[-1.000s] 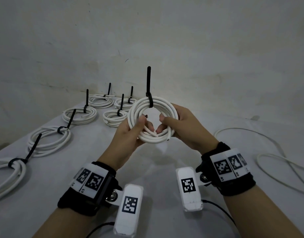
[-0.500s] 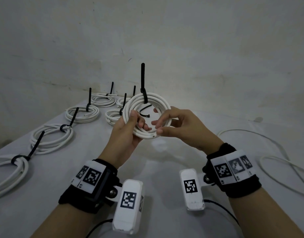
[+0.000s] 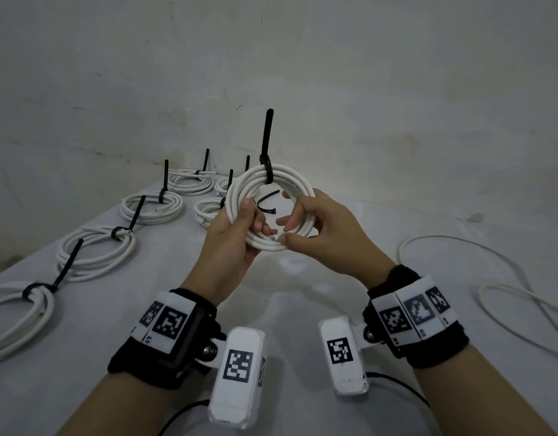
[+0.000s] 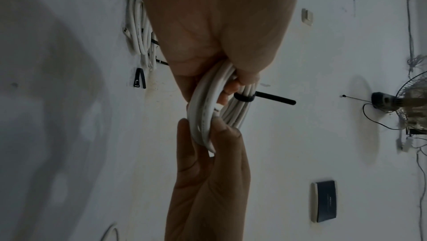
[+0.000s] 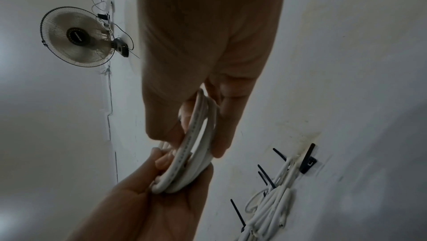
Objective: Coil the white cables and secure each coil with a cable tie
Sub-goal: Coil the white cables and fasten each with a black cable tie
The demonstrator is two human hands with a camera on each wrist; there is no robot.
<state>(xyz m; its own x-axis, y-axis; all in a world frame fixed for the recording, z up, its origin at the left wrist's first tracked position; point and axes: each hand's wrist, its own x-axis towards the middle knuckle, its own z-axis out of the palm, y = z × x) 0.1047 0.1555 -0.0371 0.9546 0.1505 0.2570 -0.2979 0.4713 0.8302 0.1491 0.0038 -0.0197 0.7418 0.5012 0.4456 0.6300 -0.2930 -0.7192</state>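
Note:
A white cable coil [image 3: 298, 184] stands upright above the table, held between both hands. A black cable tie [image 3: 267, 173] cinches its top, and the tie's tail points straight up. My left hand [image 3: 255, 220] grips the coil's lower left side, thumb in front and fingers behind. My right hand [image 3: 287, 229] pinches the bottom strands, thumb below and fingertips reaching inside the ring. In the left wrist view the coil [image 4: 203, 117] and tie [image 4: 245, 97] show edge-on. The right wrist view has the coil [image 5: 196, 144] squeezed between my fingers.
Several tied coils [image 3: 152, 209] lie in a row on the table's left side [image 3: 95, 253]. A loose black tie [image 3: 266, 202] lies on the grey table [image 3: 303, 309] behind the coil. An uncoiled white cable [image 3: 491, 278] sprawls at the right. A fan [image 5: 76, 36] hangs on the wall.
My right hand has let go of the coil's right side and now pinches only the bottom strands. The coil has shifted slightly left, and the loose tie on the table now shows through the ring.

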